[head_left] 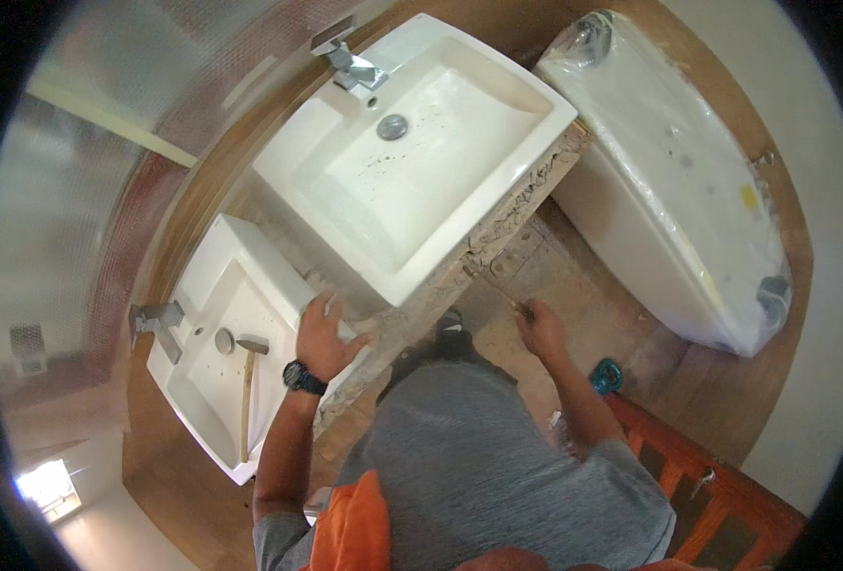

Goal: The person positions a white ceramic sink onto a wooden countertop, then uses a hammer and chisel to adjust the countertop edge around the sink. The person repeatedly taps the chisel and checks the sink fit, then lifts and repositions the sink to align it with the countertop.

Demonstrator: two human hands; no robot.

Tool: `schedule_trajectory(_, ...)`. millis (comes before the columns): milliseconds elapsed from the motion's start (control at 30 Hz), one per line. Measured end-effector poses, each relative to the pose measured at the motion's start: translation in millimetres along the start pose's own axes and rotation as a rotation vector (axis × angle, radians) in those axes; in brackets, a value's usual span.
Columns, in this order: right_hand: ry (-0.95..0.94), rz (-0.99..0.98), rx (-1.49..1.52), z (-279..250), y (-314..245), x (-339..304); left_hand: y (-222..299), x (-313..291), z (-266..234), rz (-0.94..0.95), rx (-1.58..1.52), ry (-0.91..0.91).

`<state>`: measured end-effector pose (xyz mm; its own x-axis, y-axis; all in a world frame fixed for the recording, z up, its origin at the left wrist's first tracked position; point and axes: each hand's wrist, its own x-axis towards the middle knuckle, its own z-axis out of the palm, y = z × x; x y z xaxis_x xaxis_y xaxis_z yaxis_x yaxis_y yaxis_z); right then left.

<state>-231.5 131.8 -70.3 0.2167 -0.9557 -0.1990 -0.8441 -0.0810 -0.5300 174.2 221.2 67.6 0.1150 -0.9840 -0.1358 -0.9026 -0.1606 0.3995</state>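
My left hand [329, 341], with a black watch on the wrist, lies with its fingers apart across the near right edge of the left white sink [283, 303]. A hammer [247, 400] with a light wooden handle rests in that sink's basin. My right hand [542, 333] is closed around a thin rod-like tool [502, 293], whose kind I cannot make out. The tool points toward the rough, chipped front edge of the counter [497, 228]. Behind that edge sits a second white sink [440, 181] with dark crumbs near its drain.
A white bathtub [669, 190] under clear plastic stands to the right. Chrome faucets [353, 71] rise behind the sinks. A teal roundish object [606, 376] lies on the floor near a reddish wooden rack [697, 476]. An orange cloth [350, 523] hangs at my left side.
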Motion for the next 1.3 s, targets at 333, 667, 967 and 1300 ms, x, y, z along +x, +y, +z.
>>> schedule_trajectory(333,-0.218,0.003,0.170,24.1,36.1,43.9,-25.7,70.7,104.4,-0.541,-0.732,0.254)
schedule_trajectory(667,-0.073,-0.067,0.199,47.2,30.6,47.9,-27.6,110.0,124.1,-0.900,-1.329,0.252)
schedule_trajectory(967,-0.017,0.058,0.203,69.1,25.3,27.9,6.9,129.8,115.4,-1.014,-1.091,0.225)
schedule_trajectory(1300,-0.050,0.054,0.249,76.4,22.5,30.2,6.4,139.8,103.9,-1.086,-1.069,0.223)
